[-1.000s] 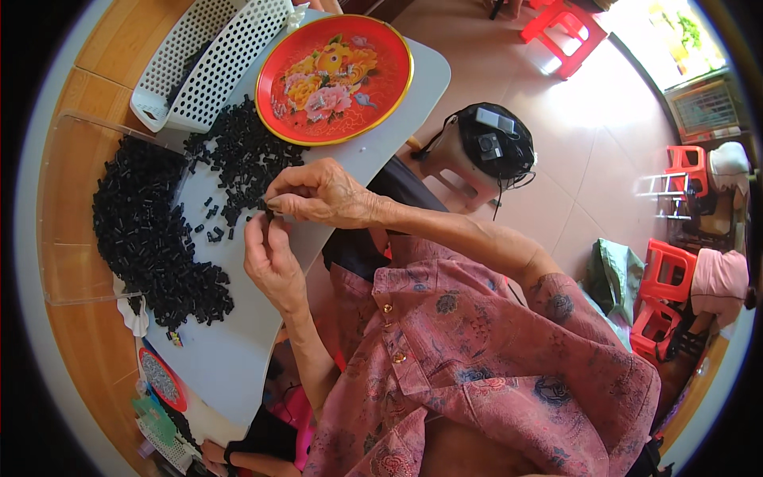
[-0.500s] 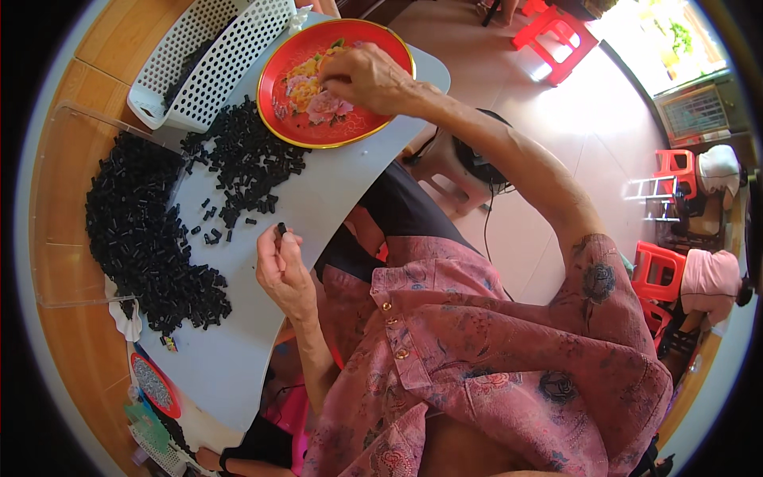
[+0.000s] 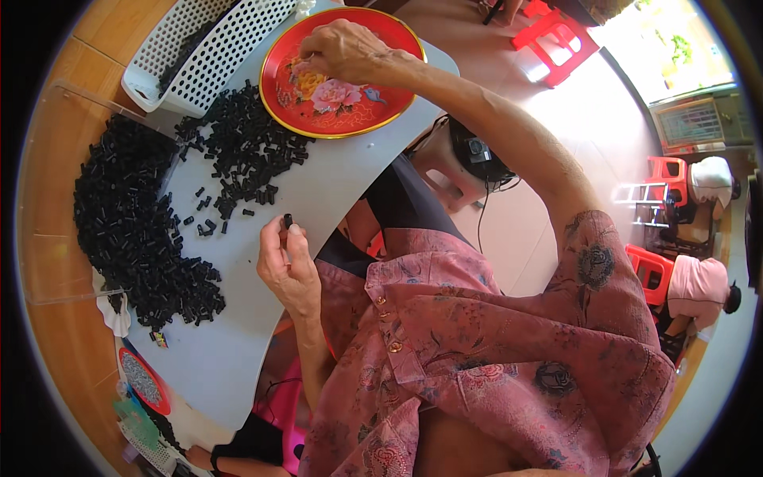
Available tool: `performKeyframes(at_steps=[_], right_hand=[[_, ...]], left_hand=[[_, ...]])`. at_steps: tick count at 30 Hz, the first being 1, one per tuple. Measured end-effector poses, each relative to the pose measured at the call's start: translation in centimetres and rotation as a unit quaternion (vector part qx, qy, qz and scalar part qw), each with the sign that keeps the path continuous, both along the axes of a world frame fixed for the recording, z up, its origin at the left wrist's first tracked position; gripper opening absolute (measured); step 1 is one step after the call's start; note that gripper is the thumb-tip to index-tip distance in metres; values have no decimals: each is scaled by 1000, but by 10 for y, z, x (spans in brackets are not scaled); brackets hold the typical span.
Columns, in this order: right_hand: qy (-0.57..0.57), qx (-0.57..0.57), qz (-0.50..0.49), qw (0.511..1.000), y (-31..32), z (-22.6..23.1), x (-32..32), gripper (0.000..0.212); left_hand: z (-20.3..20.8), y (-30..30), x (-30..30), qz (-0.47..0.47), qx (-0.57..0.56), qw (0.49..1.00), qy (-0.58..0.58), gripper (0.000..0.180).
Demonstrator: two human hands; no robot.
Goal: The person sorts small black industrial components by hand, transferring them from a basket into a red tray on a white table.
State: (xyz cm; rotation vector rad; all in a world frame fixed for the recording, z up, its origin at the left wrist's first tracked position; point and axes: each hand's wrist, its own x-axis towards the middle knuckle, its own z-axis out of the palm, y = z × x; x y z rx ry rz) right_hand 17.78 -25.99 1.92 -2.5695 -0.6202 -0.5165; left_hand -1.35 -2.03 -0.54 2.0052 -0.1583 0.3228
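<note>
Between the thumb and fingers of my left hand (image 3: 291, 270) stands a small black cylindrical plastic piece (image 3: 288, 219), held upright just off the table's near edge. My right hand (image 3: 350, 52) reaches over a round red tray (image 3: 274, 107) with a gold rim and a painted flower pattern. Its fingers are bent down and pressed together near the tray's surface; whatever is in them is hidden. Beside the tray lies a loose spread of similar black pieces (image 3: 254, 163), and a few strays lie between it and my left hand.
A large heap of black pieces (image 3: 135, 230) spills from a clear plastic bin (image 3: 49, 191) at the left. White perforated baskets (image 3: 226, 60) stand behind. A red dish of small silvery bits (image 3: 145, 380) is at lower left. Another person's arm (image 3: 246, 467) shows at the bottom; red stools (image 3: 556, 44) stand beyond.
My right hand has shifted a little left and up over the tray. My left hand still holds the black piece. The whole view has tilted slightly.
</note>
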Motion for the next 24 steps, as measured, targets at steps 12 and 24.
performKeyframes(at_steps=[12,24], right_hand=[[-47,-5,9,999,-8,-18,32,17],[-45,20,51,997,11,14,7,20]], left_hand=[[-1,1,-2,-4,17,1000,-6,17],[1,-2,5,-15,-68,998,-11,17]])
